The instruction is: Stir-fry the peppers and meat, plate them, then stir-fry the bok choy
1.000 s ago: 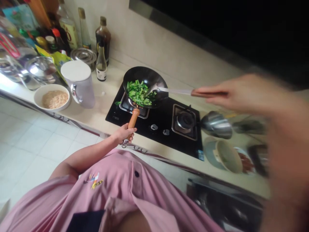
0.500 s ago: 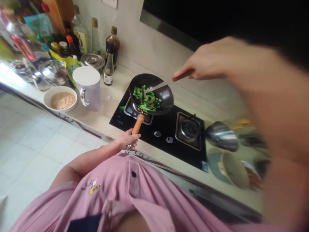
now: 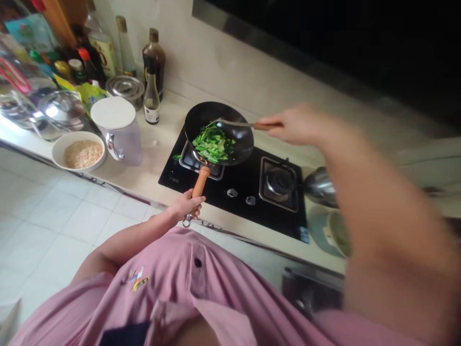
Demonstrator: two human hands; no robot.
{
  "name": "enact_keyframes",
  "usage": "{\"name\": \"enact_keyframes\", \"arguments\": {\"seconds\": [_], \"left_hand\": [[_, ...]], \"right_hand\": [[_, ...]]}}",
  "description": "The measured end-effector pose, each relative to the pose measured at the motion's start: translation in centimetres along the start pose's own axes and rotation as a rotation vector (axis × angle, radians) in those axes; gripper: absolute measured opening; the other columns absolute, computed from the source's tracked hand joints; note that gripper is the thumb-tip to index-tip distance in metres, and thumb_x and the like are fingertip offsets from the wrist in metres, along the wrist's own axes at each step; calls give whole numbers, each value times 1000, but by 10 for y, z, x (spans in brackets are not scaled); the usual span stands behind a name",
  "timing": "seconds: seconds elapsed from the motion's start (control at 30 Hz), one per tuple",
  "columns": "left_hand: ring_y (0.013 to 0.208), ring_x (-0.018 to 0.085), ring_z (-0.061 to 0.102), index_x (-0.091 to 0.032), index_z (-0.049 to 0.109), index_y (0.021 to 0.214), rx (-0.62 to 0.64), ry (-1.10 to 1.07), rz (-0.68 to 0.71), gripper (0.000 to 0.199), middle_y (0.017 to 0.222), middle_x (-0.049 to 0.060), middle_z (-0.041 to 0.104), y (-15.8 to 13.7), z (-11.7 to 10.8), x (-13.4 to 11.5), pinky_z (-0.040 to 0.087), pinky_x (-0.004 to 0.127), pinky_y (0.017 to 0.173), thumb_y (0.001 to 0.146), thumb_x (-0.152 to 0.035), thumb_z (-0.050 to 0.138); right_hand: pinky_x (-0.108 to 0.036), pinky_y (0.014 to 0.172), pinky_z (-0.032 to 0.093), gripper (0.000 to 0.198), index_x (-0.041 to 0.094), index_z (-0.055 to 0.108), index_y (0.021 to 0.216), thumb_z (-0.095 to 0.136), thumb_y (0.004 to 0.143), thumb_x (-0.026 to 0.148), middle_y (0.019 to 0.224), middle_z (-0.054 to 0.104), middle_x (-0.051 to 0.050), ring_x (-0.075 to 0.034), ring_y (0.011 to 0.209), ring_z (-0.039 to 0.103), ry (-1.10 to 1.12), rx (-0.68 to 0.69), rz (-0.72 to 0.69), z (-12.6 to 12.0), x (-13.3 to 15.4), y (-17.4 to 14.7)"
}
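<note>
A black wok stands on the left burner of the gas stove, its wooden handle pointing toward me. Around that handle my left hand is closed. Chopped green leafy vegetables lie in a heap in the wok's near left part. My right hand, a little blurred, grips the wooden handle of a spatula beyond the wok's right rim. The spatula's metal shaft runs left over the wok, and its head is at the far edge of the greens.
On the counter to the left are a white bowl of pale food, a lidded pitcher, a small sauce bottle and several other bottles. A metal bowl lies right of the stove. A dark range hood overhangs the upper right.
My right hand has moved lower with the spatula, whose shaft is now nearly level. The greens are more gathered near the wok's handle side. My left hand keeps its hold, and the view has shifted slightly.
</note>
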State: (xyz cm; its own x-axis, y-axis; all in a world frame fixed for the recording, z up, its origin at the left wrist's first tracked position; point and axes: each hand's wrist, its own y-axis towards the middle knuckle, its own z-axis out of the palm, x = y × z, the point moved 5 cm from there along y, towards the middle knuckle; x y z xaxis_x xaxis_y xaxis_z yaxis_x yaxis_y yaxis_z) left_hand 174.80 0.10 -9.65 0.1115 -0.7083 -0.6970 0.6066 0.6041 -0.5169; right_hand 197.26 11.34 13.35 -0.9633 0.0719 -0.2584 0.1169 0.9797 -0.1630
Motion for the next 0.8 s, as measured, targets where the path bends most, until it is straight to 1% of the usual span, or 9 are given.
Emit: {"name": "enact_keyframes", "arguments": {"seconds": [0.03,0.1,0.2,0.27,0.4,0.5,0.6,0.7,0.8], "left_hand": [[36,7,42,-21,36,91,-6,6,-3,28,54,-9,46,0,0,0,37,18,35,85,-25,63],[36,6,42,-21,37,91,-21,19,-8,28,54,-9,46,-1,0,-1,37,18,35,84,-26,64],[37,6,42,-21,38,91,-20,29,1,29,55,-8,47,-2,0,-3,37,18,35,83,-27,66],[37,6,43,-21,39,91,-14,31,13,32,56,-8,47,-2,1,-5,38,19,36,82,-29,68],[37,7,43,-21,39,92,-25,46,16,32,55,-8,47,-3,1,-6,39,19,36,82,-29,68],[36,7,42,-21,39,92,-27,51,9,30,55,-8,47,-3,1,-6,39,19,36,83,-27,67],[37,6,43,-21,39,93,-28,47,19,31,56,-8,47,-4,2,-7,39,19,36,82,-29,67],[39,7,43,-21,39,94,-26,50,24,32,56,-8,47,-4,2,-7,40,19,37,82,-30,68],[38,7,43,-21,40,94,-21,49,9,32,55,-8,47,-3,1,-5,40,20,37,82,-30,68]], "right_hand": [[-35,78,46,41,27,66,127,61,86,26,101,70,-7,-18,79,61,35,-2,14,19,-9,-19],[-35,77,48,42,25,66,127,60,86,26,103,70,-8,-21,78,63,194,-101,35,52,-20,-59],[-36,77,50,45,24,62,132,51,89,29,104,70,-8,-25,84,66,278,-164,-21,90,-17,-116],[-36,78,50,45,22,61,133,45,91,31,102,71,-8,-26,87,67,291,-192,-39,98,-15,-149],[-34,77,51,45,22,62,131,42,94,38,107,70,-7,-24,90,67,325,-228,-35,87,-16,-195],[-32,70,50,43,27,63,129,43,93,37,106,71,-4,-23,85,68,313,-156,-40,87,-7,-194],[-31,67,48,43,28,62,129,41,92,33,99,72,-3,-22,79,67,280,-77,-4,97,5,-169],[-31,69,47,44,25,62,130,41,92,33,96,72,-5,-22,79,66,243,-104,19,95,6,-152],[-31,71,45,46,24,61,132,42,92,36,95,71,-7,-22,80,64,206,-190,-12,80,-1,-152]]}}
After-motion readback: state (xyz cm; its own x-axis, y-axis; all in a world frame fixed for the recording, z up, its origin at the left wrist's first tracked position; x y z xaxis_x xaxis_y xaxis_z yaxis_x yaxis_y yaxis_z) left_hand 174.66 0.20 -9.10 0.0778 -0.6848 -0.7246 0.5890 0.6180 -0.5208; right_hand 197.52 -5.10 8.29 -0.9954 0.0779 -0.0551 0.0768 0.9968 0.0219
